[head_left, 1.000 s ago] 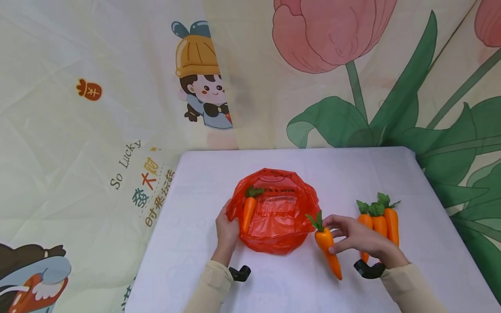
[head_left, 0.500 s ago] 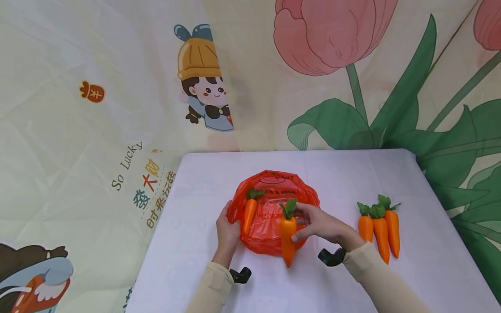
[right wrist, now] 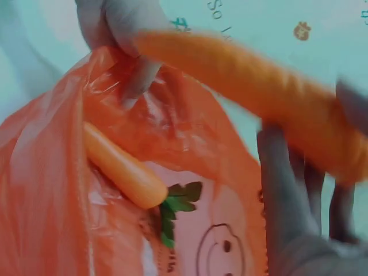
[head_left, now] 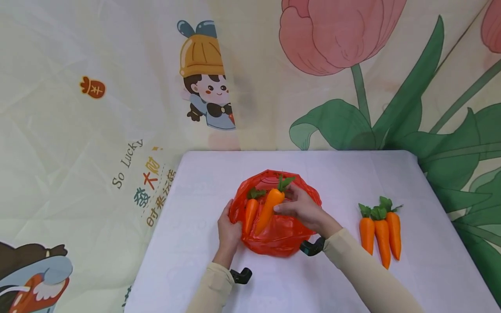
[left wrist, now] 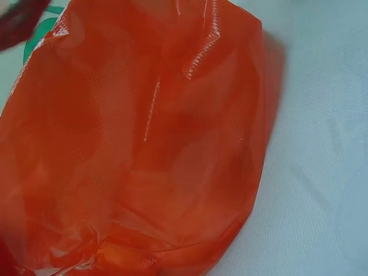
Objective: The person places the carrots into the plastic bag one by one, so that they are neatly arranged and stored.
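A red plastic bag (head_left: 274, 243) stands on the table with its mouth spread wide. My left hand (head_left: 228, 230) grips the bag's left rim, thumb on the inside. Within the bag lies one carrot (head_left: 250, 215), green leaves toward the back; the right wrist view shows it beside a printed smiling face. My right hand (head_left: 303, 206) pinches a second carrot (right wrist: 259, 86) near its leafy top, over the bag's opening, its tip slanting down to the left. In the left wrist view the bag's outer side (left wrist: 144, 144) takes up most of the picture.
Several carrots lie side by side on the right part of the white table (head_left: 332, 287), among them a middle carrot (head_left: 382, 241). A printed cloth (head_left: 254, 87) hangs behind the table. Each wrist wears a small black camera, such as the left wrist camera (head_left: 242, 275).
My right hand has carried its carrot leftward from beside the bag to over its mouth, the tip swinging to the left. The left hand keeps its hold on the rim.
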